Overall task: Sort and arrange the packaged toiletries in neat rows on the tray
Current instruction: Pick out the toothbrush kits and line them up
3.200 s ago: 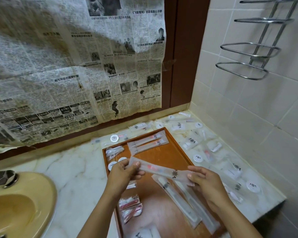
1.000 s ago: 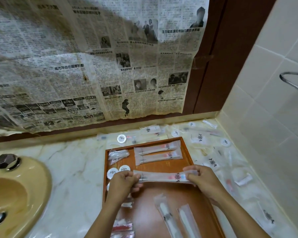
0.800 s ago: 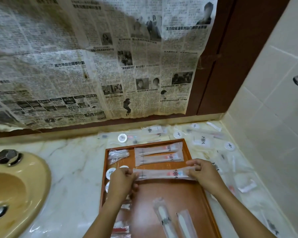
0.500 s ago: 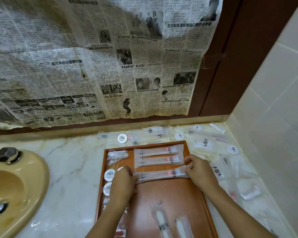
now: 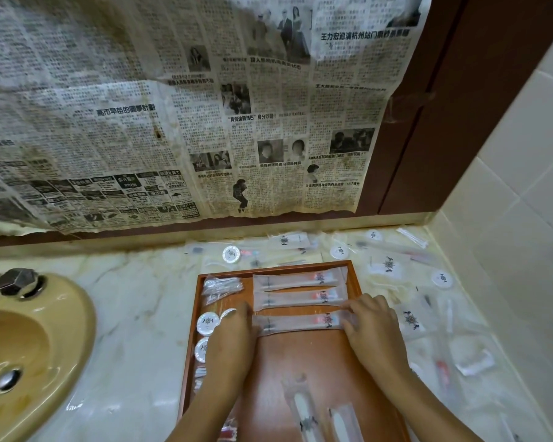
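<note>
Wooden tray (image 5: 353,283), left hand (image 5: 233,341) covering toothbrush packet (image 5: 300,323) end

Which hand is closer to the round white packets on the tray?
The left hand. It sits right beside the round white packets, partly covering one. The right hand is across the tray, at the long packet's far end.
</note>
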Demonstrator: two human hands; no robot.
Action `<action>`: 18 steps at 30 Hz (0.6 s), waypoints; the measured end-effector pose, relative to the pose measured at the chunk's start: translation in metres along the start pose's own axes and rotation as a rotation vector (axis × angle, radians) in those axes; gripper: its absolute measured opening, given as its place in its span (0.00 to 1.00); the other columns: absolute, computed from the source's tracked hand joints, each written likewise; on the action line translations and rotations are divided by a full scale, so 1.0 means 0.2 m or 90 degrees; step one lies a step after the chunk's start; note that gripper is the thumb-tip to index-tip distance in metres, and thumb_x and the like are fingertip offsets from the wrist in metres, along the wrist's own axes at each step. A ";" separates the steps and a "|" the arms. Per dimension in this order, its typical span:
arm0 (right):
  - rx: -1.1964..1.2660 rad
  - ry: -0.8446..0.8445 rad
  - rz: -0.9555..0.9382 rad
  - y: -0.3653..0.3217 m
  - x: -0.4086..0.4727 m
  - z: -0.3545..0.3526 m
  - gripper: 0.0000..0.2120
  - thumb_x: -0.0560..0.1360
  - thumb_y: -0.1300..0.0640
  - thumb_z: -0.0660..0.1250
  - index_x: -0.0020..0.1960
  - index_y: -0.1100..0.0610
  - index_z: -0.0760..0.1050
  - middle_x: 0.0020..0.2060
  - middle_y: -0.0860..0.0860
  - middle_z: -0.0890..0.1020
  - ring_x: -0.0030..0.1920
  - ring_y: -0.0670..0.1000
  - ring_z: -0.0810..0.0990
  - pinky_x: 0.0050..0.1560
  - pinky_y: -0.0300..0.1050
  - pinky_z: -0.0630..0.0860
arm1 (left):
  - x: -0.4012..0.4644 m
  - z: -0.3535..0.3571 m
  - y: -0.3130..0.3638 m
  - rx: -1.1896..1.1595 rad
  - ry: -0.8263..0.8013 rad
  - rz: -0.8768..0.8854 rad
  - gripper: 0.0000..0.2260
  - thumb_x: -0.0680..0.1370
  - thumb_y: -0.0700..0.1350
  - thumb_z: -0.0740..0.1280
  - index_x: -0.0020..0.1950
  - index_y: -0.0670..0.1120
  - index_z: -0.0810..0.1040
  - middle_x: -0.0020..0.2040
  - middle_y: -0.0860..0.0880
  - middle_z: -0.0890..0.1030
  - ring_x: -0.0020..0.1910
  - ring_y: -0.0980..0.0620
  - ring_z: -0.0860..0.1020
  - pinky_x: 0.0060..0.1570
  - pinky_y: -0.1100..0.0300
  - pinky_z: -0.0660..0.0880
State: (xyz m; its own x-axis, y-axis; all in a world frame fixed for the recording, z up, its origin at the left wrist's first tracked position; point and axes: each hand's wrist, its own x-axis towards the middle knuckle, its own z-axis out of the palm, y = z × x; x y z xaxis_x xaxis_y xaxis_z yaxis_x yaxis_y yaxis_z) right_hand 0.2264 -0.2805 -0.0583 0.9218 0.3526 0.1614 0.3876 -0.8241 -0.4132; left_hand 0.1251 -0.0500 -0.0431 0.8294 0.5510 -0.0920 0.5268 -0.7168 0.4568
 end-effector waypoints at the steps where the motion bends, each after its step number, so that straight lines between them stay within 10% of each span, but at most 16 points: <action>1: -0.016 0.001 -0.013 0.00 -0.02 0.01 0.12 0.67 0.58 0.76 0.49 0.48 0.82 0.43 0.43 0.79 0.49 0.52 0.74 0.46 0.49 0.72 | -0.01 0.00 -0.01 0.012 -0.007 0.018 0.06 0.77 0.44 0.65 0.53 0.51 0.74 0.43 0.51 0.80 0.39 0.51 0.78 0.34 0.60 0.70; 18: -0.079 0.038 -0.013 0.05 -0.07 0.08 0.15 0.64 0.57 0.80 0.49 0.46 0.84 0.48 0.41 0.82 0.48 0.50 0.70 0.42 0.48 0.69 | 0.00 0.03 -0.02 -0.023 -0.003 0.050 0.08 0.79 0.49 0.65 0.56 0.48 0.78 0.49 0.49 0.83 0.46 0.49 0.81 0.40 0.58 0.76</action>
State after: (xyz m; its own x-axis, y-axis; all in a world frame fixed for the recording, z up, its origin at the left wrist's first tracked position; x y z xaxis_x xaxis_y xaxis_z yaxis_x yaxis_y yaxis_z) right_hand 0.2176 -0.2872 -0.0797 0.9113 0.3462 0.2228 0.4017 -0.8665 -0.2963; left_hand 0.1241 -0.0506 -0.0498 0.8687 0.4919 -0.0585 0.4532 -0.7417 0.4944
